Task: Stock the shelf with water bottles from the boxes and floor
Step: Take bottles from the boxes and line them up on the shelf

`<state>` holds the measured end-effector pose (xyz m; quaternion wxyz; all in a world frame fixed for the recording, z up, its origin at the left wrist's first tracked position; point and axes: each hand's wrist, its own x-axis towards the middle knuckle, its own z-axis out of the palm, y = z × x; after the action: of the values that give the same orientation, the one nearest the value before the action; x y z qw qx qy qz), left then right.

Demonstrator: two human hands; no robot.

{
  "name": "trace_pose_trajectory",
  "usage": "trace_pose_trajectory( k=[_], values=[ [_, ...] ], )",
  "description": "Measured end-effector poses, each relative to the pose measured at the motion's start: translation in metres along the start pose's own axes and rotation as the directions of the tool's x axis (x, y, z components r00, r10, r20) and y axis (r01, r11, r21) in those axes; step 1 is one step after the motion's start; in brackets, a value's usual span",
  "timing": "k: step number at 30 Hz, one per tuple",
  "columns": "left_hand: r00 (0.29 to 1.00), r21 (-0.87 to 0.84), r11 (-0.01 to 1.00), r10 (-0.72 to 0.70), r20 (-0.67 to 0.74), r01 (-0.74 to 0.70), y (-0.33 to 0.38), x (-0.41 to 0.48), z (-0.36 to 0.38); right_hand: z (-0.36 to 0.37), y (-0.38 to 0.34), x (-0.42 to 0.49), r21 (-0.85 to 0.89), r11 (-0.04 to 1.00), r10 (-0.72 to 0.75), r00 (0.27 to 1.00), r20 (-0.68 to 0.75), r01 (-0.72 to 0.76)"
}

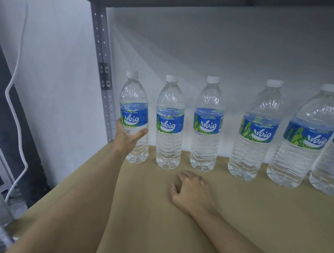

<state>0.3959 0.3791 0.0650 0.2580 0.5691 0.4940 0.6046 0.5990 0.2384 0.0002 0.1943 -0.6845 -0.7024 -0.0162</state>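
Several clear water bottles with blue labels and white caps stand upright in a row at the back of the tan shelf board (235, 207). My left hand (126, 139) is wrapped around the lower body of the leftmost bottle (134, 101), which stands on the shelf next to the metal upright. Its neighbours are a second bottle (169, 122), a third bottle (207, 124) and a fourth bottle (256, 130). My right hand (189, 191) rests palm down on the shelf board in front of the second and third bottles, fingers loosely curled, holding nothing.
A perforated grey metal upright (104, 72) marks the shelf's left end. A white cable (16, 108) hangs against the wall to the left. More bottles (307, 140) crowd the right edge. The upper shelf (198, 1) runs overhead.
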Motion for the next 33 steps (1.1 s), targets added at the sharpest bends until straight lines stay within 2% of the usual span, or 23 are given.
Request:
trace_pose_trajectory(
  k=[11, 18, 24, 28, 30, 33],
  values=[
    [1.0, 0.037, 0.999, -0.007, 0.029, 0.006, 0.004, -0.002, -0.001, -0.002, 0.0, -0.001, 0.0, 1.0, -0.014, 1.0, -0.02, 0.014],
    [0.991, 0.063, 0.994, -0.096, 0.092, 0.09, 0.009, -0.014, -0.005, -0.002, 0.0, -0.003, 0.007, 1.0, -0.013, 0.999, -0.04, 0.013],
    [0.967, 0.254, 0.95, -0.22, 0.128, 0.182, -0.004, -0.051, -0.022, -0.007, -0.002, -0.004, 0.04, 0.999, 0.021, 1.0, -0.02, -0.021],
    [0.942, 0.4, 0.88, -0.321, 0.1, 0.257, 0.022, -0.095, -0.037, -0.015, -0.007, -0.009, 0.043, 0.998, 0.036, 0.999, -0.013, -0.036],
    [0.945, 0.416, 0.882, -0.3, 0.13, 0.223, 0.045, -0.129, -0.045, -0.018, -0.009, -0.014, 0.017, 1.0, 0.024, 1.0, -0.012, -0.024],
    [0.97, 0.298, 0.946, -0.183, 0.16, 0.129, 0.073, -0.179, -0.055, -0.022, -0.01, -0.029, -0.03, 0.999, -0.013, 1.0, 0.012, 0.013]
  ],
)
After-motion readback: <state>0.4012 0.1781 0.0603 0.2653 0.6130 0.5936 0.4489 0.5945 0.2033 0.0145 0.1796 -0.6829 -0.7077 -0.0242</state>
